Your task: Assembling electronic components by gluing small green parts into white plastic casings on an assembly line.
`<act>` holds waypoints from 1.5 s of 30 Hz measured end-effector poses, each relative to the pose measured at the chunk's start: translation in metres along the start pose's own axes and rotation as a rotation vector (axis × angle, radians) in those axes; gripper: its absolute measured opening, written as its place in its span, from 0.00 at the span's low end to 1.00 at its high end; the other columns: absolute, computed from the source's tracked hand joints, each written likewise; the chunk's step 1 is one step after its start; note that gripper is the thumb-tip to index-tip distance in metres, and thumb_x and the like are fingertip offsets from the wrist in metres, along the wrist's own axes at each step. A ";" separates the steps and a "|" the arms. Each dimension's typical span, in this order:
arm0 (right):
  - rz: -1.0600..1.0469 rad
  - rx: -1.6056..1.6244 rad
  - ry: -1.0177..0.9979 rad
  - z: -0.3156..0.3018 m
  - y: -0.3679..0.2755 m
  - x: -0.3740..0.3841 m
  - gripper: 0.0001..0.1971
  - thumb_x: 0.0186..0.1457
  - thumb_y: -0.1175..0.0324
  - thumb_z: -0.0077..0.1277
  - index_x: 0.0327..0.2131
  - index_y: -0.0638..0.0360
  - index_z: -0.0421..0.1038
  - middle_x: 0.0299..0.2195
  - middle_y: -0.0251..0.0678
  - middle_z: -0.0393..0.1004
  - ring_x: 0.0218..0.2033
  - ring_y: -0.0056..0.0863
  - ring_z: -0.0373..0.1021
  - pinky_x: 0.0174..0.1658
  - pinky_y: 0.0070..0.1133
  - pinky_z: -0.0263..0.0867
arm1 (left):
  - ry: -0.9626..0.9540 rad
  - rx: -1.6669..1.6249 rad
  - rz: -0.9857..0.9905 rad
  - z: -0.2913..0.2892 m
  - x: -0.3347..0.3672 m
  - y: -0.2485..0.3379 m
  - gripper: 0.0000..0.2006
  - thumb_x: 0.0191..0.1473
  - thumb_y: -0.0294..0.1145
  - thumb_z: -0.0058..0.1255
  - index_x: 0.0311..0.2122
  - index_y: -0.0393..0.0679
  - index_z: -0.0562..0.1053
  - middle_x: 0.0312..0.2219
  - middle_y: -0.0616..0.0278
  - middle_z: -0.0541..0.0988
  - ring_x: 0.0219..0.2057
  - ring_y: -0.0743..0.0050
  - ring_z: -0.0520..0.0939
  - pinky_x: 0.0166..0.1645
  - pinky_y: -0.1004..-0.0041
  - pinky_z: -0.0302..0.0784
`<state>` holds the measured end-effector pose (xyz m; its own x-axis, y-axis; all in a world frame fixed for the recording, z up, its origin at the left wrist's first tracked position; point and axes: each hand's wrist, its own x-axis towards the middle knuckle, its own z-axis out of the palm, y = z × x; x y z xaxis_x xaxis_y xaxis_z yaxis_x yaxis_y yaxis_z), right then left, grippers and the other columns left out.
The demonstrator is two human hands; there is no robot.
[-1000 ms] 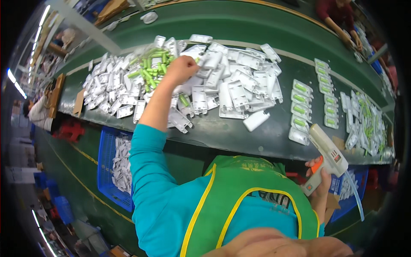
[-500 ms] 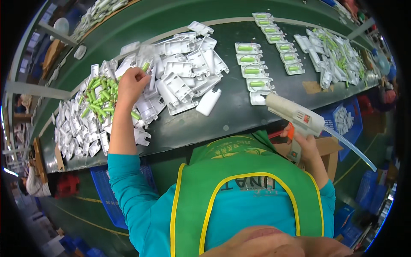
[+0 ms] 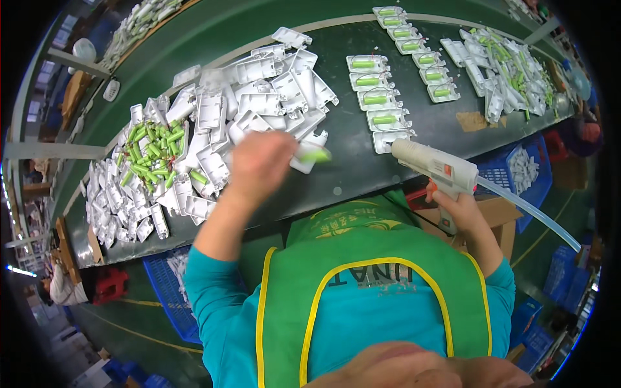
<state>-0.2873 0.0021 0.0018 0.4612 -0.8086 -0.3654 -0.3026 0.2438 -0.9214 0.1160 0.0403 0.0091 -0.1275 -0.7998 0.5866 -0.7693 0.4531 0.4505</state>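
Blurred by motion, my left hand [image 3: 264, 163] pinches a green cylindrical battery [image 3: 315, 156] above the near edge of a pile of white plastic housings [image 3: 260, 103]. My right hand [image 3: 460, 208] is wrapped around the grip of a white hot glue gun [image 3: 435, 163], with a translucent glue stick [image 3: 533, 208] sticking out of its back. The gun's nozzle points into the nearest white housing [image 3: 383, 140] of a column; I cannot tell if it touches. Farther up that column, the housings each hold a green battery, such as this filled housing [image 3: 380, 99].
Loose green batteries [image 3: 154, 152] lie heaped among white parts at the left. A second column of filled housings [image 3: 428, 59] stands farther back, and a mixed pile [image 3: 508, 77] sits at the right. Blue crates [image 3: 169, 291] stand below the dark green bench [image 3: 310, 187].
My left hand has moved right, away from the battery heap, carrying a green battery. The glue gun has shifted slightly left, its nozzle still at the nearest housing.
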 end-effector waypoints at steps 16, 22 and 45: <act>-0.037 0.161 -0.009 -0.014 0.001 -0.006 0.24 0.49 0.74 0.51 0.51 0.64 0.62 0.37 0.36 0.71 0.38 0.25 0.70 0.44 0.24 0.67 | -0.337 0.059 -0.039 0.110 -0.018 0.033 0.13 0.39 0.31 0.61 0.33 0.47 0.72 0.31 0.65 0.73 0.36 0.64 0.73 0.40 0.65 0.62; -0.075 0.171 -0.011 -0.017 0.007 -0.012 0.24 0.50 0.74 0.49 0.52 0.65 0.61 0.38 0.37 0.71 0.40 0.27 0.70 0.47 0.26 0.66 | -0.125 -0.037 0.036 0.134 0.022 0.050 0.13 0.39 0.30 0.61 0.33 0.48 0.72 0.32 0.67 0.75 0.36 0.63 0.74 0.41 0.65 0.62; -0.010 0.112 0.078 -0.015 0.021 -0.013 0.26 0.49 0.72 0.57 0.52 0.65 0.61 0.38 0.36 0.72 0.38 0.23 0.70 0.42 0.23 0.69 | -0.144 -0.140 -0.202 0.176 0.025 0.046 0.09 0.38 0.27 0.60 0.27 0.44 0.72 0.32 0.60 0.70 0.36 0.56 0.70 0.40 0.63 0.66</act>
<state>-0.3124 0.0099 -0.0110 0.3959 -0.8495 -0.3487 -0.2012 0.2902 -0.9356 -0.0327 -0.0284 -0.0740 -0.0754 -0.9227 0.3781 -0.6956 0.3203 0.6430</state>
